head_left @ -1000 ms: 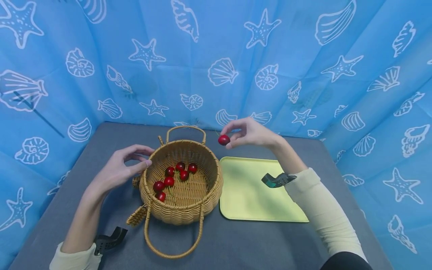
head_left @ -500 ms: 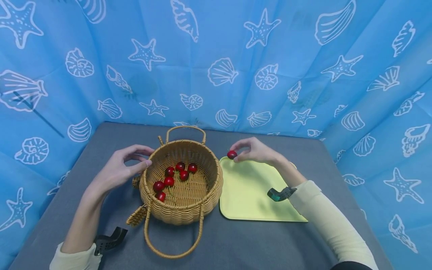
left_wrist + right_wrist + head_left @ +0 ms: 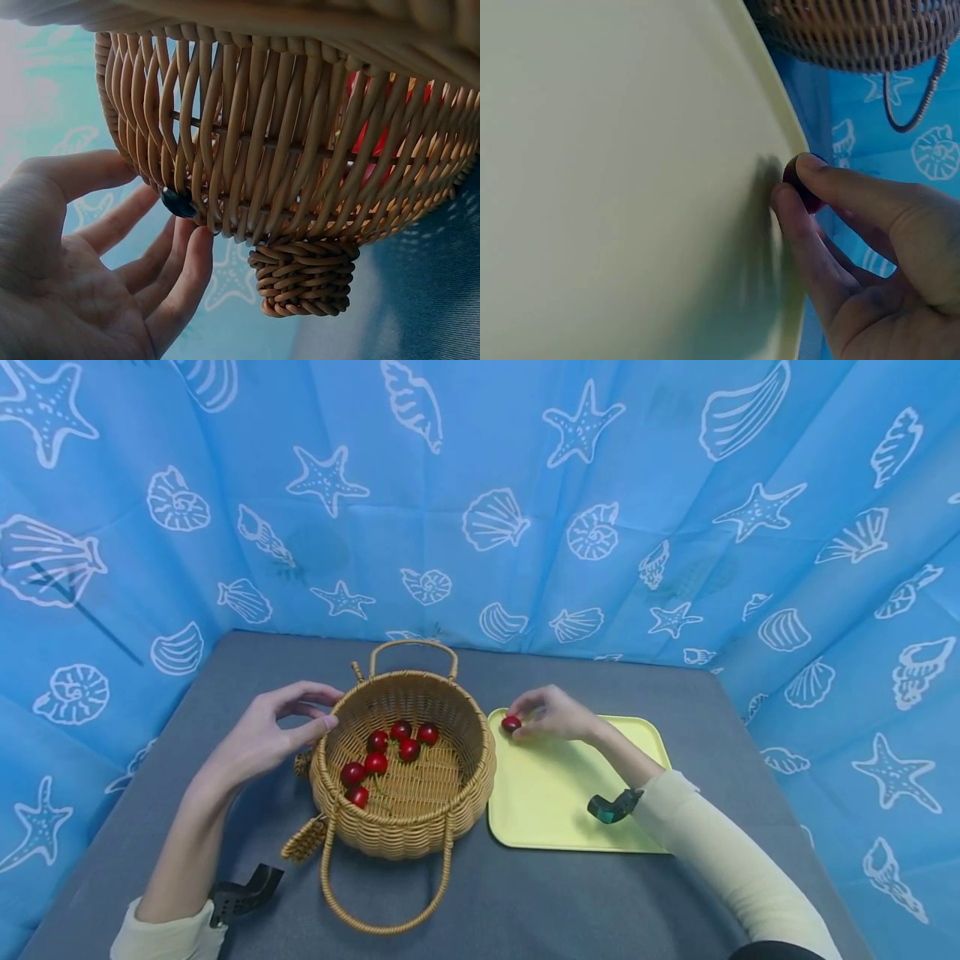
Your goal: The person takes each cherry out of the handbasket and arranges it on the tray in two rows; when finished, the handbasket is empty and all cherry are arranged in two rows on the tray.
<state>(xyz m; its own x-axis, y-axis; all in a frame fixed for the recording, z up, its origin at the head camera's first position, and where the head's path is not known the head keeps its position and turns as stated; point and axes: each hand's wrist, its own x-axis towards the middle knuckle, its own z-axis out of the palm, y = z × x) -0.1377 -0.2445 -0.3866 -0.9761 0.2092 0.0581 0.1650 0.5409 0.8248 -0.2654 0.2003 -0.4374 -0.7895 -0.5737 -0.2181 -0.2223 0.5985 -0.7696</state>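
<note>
In the head view, a round wicker basket (image 3: pixel 401 839) with two loop handles stands left of the middle. Several red cherries (image 3: pixel 377 763) lie on its floor. My left hand (image 3: pixel 273 727) holds the basket's left side, thumb and fingertips against the weave; the left wrist view shows a dark bead (image 3: pixel 178 202) beside those fingertips. Between thumb and fingers, my right hand (image 3: pixel 555 714) pinches one cherry (image 3: pixel 511 724) at the far left corner of a yellow tray (image 3: pixel 570 793). In the right wrist view that cherry (image 3: pixel 804 184) is close to the tray's rim; whether it touches the tray I cannot tell.
The tray lies right beside the basket on a grey-covered table (image 3: pixel 525 902). The basket's front handle (image 3: pixel 386 931) leans outward toward me, and small woven knobs (image 3: pixel 303 841) stick out at its left. Blue curtains (image 3: pixel 465 452) with shell prints enclose the table.
My right hand has come down and toward me with the cherry, from above the table behind the tray to the tray's far left corner. Left hand and basket have stayed put.
</note>
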